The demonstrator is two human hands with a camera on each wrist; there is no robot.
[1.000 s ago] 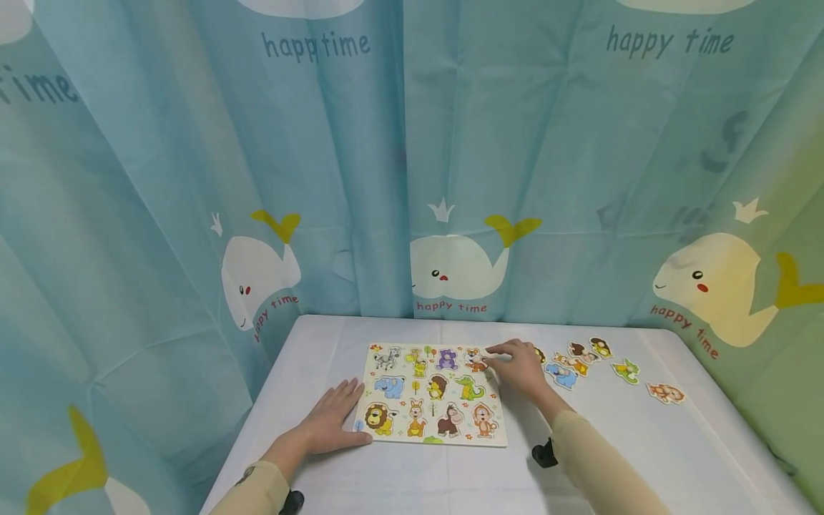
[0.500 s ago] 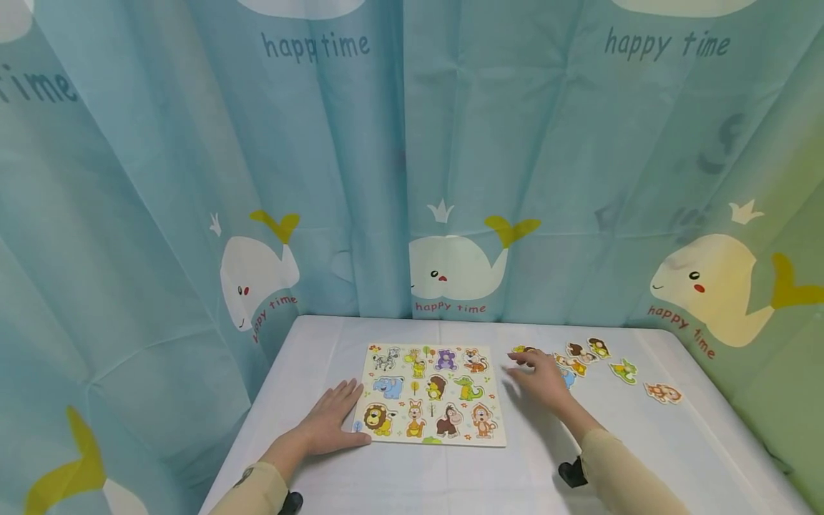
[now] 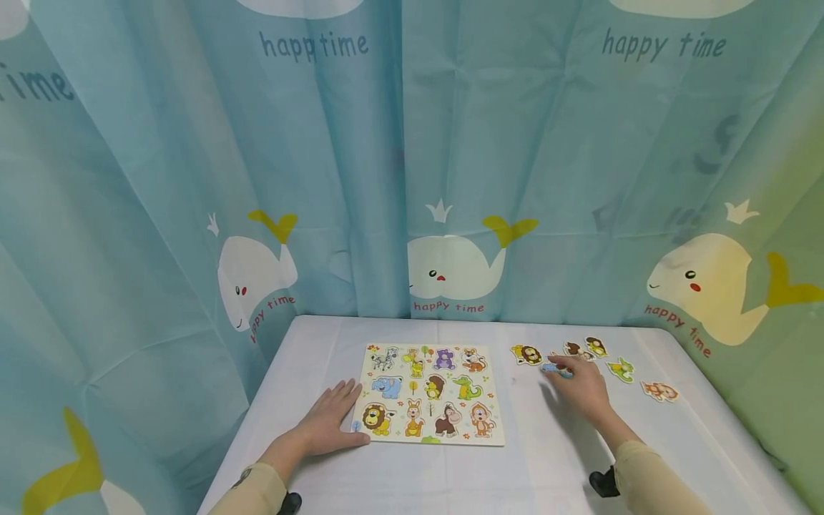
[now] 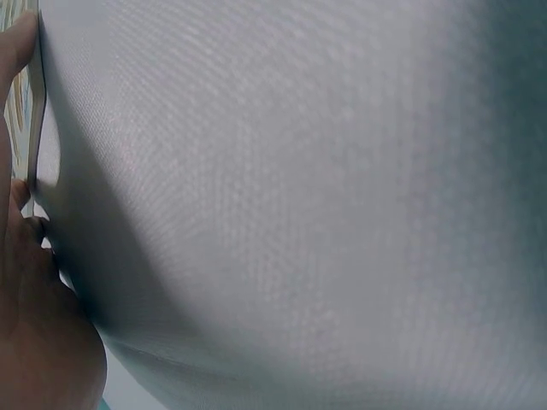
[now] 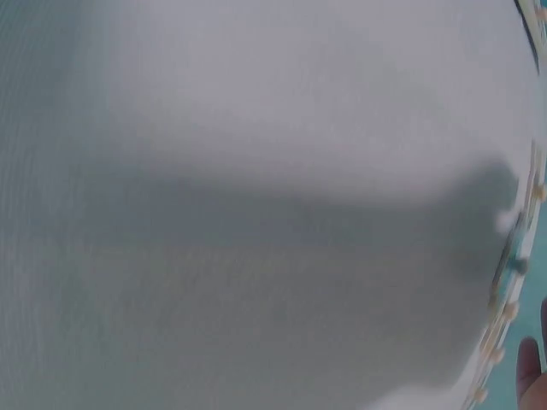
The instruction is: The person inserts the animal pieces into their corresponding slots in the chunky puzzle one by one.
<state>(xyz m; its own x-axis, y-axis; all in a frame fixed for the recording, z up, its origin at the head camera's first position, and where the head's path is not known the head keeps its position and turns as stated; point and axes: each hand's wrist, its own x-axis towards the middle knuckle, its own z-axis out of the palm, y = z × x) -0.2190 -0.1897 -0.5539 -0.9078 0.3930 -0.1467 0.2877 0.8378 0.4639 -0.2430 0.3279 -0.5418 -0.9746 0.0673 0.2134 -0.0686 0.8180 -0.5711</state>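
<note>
A white puzzle board (image 3: 492, 379) with rows of cartoon animals lies on the table in the head view. My left hand (image 3: 328, 420) rests at its left edge, fingers spread and straight, thumb along the front corner. To the right of the board, my right hand (image 3: 582, 390) reaches over a blue elephant piece (image 3: 555, 369), partly covering it. In the right wrist view, only the fingertips (image 5: 529, 363) show at the right edge, close to a row of knobbed pieces, with no visible grip. The left wrist view has part of the left hand (image 4: 43, 333) beside the board's edge (image 4: 36, 111).
Near the right hand lie a lion piece (image 3: 528, 355), a brown piece (image 3: 575, 350), a hedgehog piece (image 3: 596, 347), a green crocodile piece (image 3: 621, 369) and a monkey piece (image 3: 659, 391). A white cloth covers the table (image 3: 476, 479). Blue curtains (image 3: 360, 179) hang behind.
My right hand has moved from the tiger at the board's upper right corner rightward to the loose pieces, uncovering the lion piece. The left hand has stayed at the board's edge.
</note>
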